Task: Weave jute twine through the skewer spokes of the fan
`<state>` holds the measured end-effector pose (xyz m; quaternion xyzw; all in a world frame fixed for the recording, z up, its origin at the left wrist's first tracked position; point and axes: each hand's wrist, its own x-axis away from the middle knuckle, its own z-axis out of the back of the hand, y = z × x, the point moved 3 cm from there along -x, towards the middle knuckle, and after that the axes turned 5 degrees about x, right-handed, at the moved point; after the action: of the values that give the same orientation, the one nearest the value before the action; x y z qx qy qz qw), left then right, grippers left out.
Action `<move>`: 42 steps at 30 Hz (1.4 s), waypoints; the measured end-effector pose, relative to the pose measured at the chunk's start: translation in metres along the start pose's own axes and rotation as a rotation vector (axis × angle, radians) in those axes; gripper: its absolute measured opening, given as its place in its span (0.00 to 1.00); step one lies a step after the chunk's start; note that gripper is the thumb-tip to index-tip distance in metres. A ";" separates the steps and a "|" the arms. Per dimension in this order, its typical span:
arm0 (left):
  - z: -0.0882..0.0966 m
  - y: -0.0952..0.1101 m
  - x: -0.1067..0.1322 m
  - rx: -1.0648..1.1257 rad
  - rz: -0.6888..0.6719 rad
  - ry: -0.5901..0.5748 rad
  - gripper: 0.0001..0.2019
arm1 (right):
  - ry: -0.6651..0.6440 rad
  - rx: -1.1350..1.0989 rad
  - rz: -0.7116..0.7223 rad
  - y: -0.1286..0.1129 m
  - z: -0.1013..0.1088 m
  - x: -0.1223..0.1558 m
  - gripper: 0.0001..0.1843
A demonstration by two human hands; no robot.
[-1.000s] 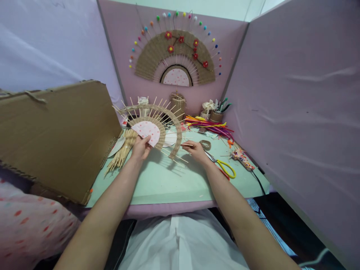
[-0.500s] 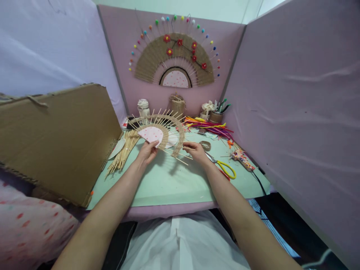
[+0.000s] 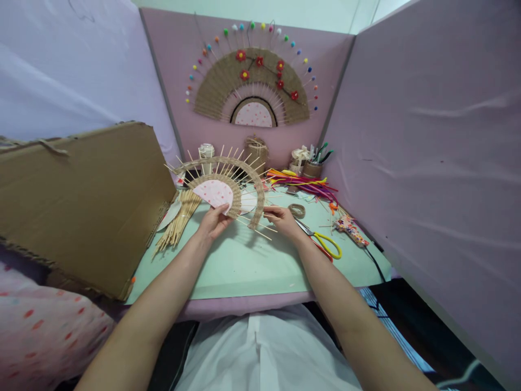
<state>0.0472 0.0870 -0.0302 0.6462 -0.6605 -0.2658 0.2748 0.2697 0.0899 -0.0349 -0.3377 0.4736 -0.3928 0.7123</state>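
My left hand grips the lower edge of a half-round fan, thumb on its white, red-spotted centre. Thin wooden sticks radiate from this centre through an inner band of brown twine and a separate, arched outer band. The fan is tilted above the table. At its right side, my right hand has its fingers pinched together beside the outer band, among the stick ends. What lies between those fingertips is too small to make out.
Scissors with yellow handles, a twine coil and a patterned glue gun lie to the right. Coloured pipe cleaners are behind. Bundled sticks and a cardboard sheet are left. A finished fan hangs on the back panel.
The fan has tipped up and shifted a little to the left, its left sticks now reaching farther out and higher. Both hands keep nearly the same place.
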 end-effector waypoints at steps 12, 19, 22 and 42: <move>0.011 0.019 -0.006 -0.084 -0.147 0.071 0.24 | -0.008 0.326 0.098 0.001 0.007 0.002 0.13; 0.009 0.021 -0.005 -0.158 -0.234 0.079 0.24 | 0.035 0.471 0.104 0.003 0.013 0.010 0.14; 0.004 0.017 -0.003 -0.171 -0.244 0.070 0.25 | 0.089 0.493 0.138 0.002 0.014 0.018 0.14; -0.002 0.004 0.000 -0.047 -0.235 0.116 0.21 | 0.181 0.366 0.013 0.001 0.016 0.027 0.19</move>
<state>0.0457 0.0869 -0.0260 0.7269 -0.5566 -0.2739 0.2946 0.2913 0.0682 -0.0414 -0.1630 0.4587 -0.4963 0.7189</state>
